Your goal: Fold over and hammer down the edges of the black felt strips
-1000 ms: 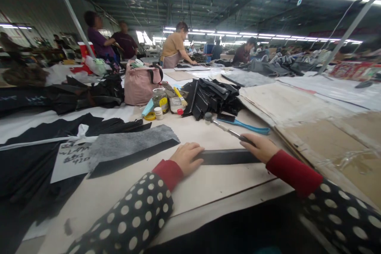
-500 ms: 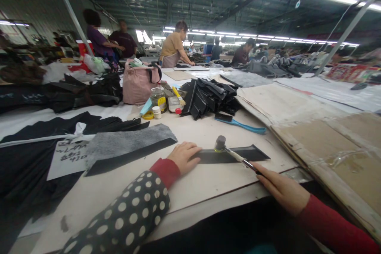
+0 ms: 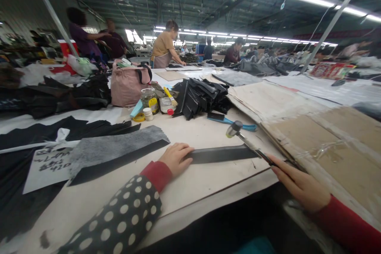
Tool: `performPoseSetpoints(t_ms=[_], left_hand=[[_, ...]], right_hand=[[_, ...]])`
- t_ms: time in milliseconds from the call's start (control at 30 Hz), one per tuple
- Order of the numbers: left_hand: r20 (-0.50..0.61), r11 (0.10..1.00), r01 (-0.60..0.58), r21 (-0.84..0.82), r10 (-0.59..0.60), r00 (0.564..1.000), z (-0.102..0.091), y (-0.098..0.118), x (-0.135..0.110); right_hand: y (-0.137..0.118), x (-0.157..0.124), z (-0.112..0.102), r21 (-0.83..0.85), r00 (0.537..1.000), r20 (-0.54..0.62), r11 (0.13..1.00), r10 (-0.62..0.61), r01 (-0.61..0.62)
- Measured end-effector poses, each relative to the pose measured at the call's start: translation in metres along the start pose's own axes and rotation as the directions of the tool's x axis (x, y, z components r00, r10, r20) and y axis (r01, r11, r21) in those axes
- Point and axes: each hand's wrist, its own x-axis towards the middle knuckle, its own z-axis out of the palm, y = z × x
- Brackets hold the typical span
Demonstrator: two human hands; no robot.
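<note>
Red-sleeved, the right hand (image 3: 302, 185) grasped a mallet (image 3: 245, 140) by the counter's (image 3: 205, 178) near edge; the mallet's head, seemingly raised, had shifted rightward from the middle of a black strip (image 3: 220, 155) inside that edge, leaving only the left hand (image 3: 175, 160), unclenched, steadying it. Beyond lay a brush (image 3: 225, 120).

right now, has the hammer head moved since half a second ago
Yes: against the blue brush, the hammer head has shifted up and right in view, from the black strip to overlapping the brush's handle.

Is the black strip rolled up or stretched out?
Stretched out: the black strip runs straight across the pale board from the left hand.
</note>
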Motion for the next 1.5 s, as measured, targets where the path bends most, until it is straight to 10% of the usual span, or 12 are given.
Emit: performPoseSetpoints(t_ms=[433,633,800,1067,1500], left_hand=[[0.001,1.0,-0.005,-0.01,0.005,1.0,0.001,-0.002,0.001],[-0.018,1.0,-0.002,-0.005,0.002,1.0,0.003,-0.002,0.0],[-0.011,1.0,0.003,-0.013,-0.003,1.0,0.003,-0.002,0.0],[-0.038,0.997,0.05,-0.06,-0.052,0.998,0.003,-0.005,0.001],[0.023,0.997,0.051,-0.062,-0.05,0.998,0.0,-0.003,-0.001]], right_hand=[[0.03,-0.011,-0.006,-0.084,0.998,-0.044,0.995,0.047,-0.051],[-0.013,0.002,0.002,-0.033,0.992,-0.102,0.997,-0.075,0.072],[-0.049,0.016,0.013,0.036,0.986,0.117,0.993,-0.116,0.113],[-0.069,0.033,0.025,-0.003,0.965,0.154,0.977,-0.21,0.213],[-0.068,0.159,0.025,-0.461,0.895,0.172,0.77,-0.411,0.441]])
